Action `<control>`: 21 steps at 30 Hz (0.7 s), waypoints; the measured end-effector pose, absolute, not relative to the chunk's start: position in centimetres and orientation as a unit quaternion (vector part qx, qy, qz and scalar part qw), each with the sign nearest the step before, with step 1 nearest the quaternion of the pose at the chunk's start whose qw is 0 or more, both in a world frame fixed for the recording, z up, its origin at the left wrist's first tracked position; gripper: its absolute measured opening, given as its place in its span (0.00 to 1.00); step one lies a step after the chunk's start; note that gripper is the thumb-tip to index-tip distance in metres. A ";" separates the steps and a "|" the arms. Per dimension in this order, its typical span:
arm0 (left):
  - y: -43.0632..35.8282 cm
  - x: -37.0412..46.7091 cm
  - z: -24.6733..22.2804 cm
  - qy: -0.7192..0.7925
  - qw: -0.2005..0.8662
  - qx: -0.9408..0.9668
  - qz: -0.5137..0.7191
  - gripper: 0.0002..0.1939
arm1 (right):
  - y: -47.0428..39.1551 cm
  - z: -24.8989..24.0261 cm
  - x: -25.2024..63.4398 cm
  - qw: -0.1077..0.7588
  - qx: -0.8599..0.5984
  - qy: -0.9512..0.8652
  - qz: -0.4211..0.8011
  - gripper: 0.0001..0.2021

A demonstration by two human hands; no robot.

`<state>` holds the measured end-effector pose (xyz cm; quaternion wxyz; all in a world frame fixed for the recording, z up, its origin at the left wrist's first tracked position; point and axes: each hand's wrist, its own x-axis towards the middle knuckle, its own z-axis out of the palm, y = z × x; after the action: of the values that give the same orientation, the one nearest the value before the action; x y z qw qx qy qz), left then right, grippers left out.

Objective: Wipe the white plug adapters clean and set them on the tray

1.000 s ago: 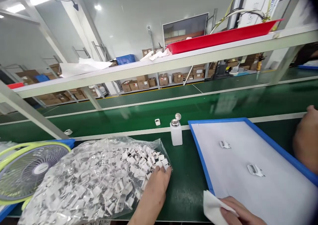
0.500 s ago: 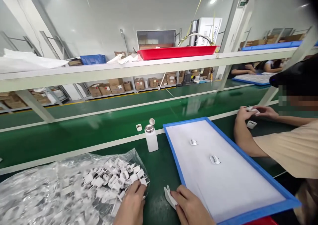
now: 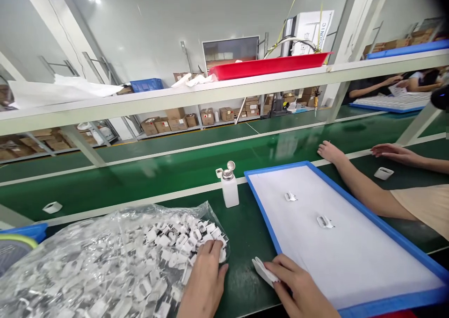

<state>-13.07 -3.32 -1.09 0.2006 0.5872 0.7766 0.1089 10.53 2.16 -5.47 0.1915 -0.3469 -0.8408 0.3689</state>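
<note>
My left hand [image 3: 206, 273] is at the right edge of a clear plastic bag [image 3: 115, 220] full of small white plastic plug housings [image 3: 182, 238]. Its fingers curl down among the housings, and whatever lies under the fingertips is hidden. My right hand [image 3: 294, 280] pinches a folded white cloth [image 3: 264, 271] between thumb and fingers, above the dark green bench beside the tray's near-left edge. Two white housings with prongs, one farther back [image 3: 290, 196] and one nearer [image 3: 326, 221], lie on the white sheet of a blue-rimmed tray [image 3: 259, 205].
A white pump bottle [image 3: 230, 191] with its lid up stands between bag and tray. A small white part [image 3: 219, 172] lies behind it, another [image 3: 52, 207] at far left. A co-worker's arms [image 3: 372, 191] reach in on the right. Overhead, a shelf [image 3: 182, 93] carries a red tray [image 3: 270, 65].
The view has swung left, so things appear farther right. The co-worker's hands have come apart, and a forearm rests along the tray's far side. My right hand keeps hold of the cloth.
</note>
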 end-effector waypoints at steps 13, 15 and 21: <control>-3.1 -10.5 -3.0 0.719 0.170 0.623 0.257 0.18 | 0.5 -5.8 9.5 0.370 -0.469 -0.554 0.580 0.21; -3.1 -10.1 -3.6 0.677 0.194 0.652 0.280 0.22 | 0.5 -5.7 9.0 0.374 -0.483 -0.518 0.599 0.23; -2.8 -8.7 -5.0 0.656 0.223 0.660 0.290 0.24 | -0.1 -4.3 8.6 0.420 -0.511 -0.454 0.597 0.24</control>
<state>-8.66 -2.83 -4.97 0.2232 0.6597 0.6563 0.2902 8.58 -0.15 -4.31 0.4198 -0.5111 -0.4541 0.5970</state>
